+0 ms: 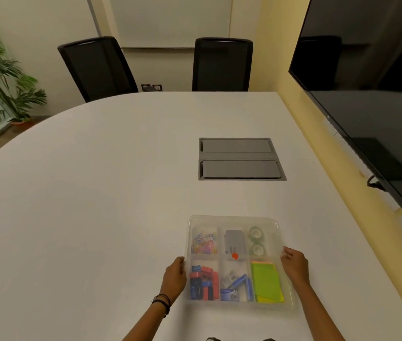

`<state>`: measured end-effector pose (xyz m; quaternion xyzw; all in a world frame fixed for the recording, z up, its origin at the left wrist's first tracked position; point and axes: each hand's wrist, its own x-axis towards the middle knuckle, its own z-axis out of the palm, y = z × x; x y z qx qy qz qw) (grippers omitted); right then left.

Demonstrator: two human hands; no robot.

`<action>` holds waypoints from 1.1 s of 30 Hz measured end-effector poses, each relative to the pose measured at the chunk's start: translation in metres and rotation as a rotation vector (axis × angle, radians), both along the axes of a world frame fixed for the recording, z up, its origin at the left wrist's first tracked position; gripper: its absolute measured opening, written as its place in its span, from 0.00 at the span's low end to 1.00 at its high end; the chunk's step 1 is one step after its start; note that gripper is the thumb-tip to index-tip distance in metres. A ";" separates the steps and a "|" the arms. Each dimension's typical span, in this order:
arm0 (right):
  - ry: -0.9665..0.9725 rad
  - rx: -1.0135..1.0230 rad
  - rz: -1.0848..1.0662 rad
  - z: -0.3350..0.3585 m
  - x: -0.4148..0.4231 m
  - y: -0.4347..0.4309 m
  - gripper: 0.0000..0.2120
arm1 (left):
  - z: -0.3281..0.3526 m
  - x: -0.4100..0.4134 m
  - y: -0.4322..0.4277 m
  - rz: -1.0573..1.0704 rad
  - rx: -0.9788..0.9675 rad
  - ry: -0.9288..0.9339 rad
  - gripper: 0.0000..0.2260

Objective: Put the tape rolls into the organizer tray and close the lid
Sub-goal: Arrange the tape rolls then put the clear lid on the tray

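At the near edge of a smooth white oval counter [96, 193], a person steadies a clear plastic organizer tray [234, 218] between two bare hands. Far left, a potted palm [0, 77] stands by the wall, with two black mesh-backed chairs [96, 67] pushed up to the far side. The left hand [174, 276], dark cord bands [161, 301] on its wrist, grips the tray's left wall, fingers curled around the edge and thumb up at the rim.

A cloudy, round-cornered lid [272, 242] lies over the tray and hazes the six compartments below. Back left holds pastel paper clips [205, 242]; front left, red and blue blocks [203, 283]. The middle back holds a flat grey box [234, 241] with an orange dot [235, 256] just in front of it; the middle front holds blue and silver pieces [238, 285], their print too small to read. Two tape rolls [256, 233], pale green rings, lie one behind the other in the back right compartment, above a green pad [266, 283] with pink and orange edges.

The right hand [294, 265] holds the tray's right edge, fingers bent over the rim. Beyond the tray a grey metal hatch [239, 158] sits flush in the counter, and a large black screen [367, 82] hangs on the yellow wall at right.
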<state>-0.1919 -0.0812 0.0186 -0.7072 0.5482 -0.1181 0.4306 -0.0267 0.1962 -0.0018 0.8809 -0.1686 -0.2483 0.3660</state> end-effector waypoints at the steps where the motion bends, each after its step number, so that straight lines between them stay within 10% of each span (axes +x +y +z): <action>1: 0.005 -0.009 0.000 -0.001 0.001 0.000 0.17 | -0.001 -0.002 0.002 -0.005 0.004 0.001 0.09; 19: 0.025 -0.048 0.008 -0.006 0.022 -0.009 0.16 | 0.013 0.039 0.003 -0.305 0.208 0.187 0.09; 28: 0.048 0.240 0.077 -0.008 0.010 -0.038 0.16 | 0.026 0.076 -0.009 -0.511 0.427 0.327 0.09; 33: -0.039 0.276 0.036 -0.002 0.022 -0.053 0.18 | 0.028 0.097 -0.039 -0.357 0.430 0.046 0.18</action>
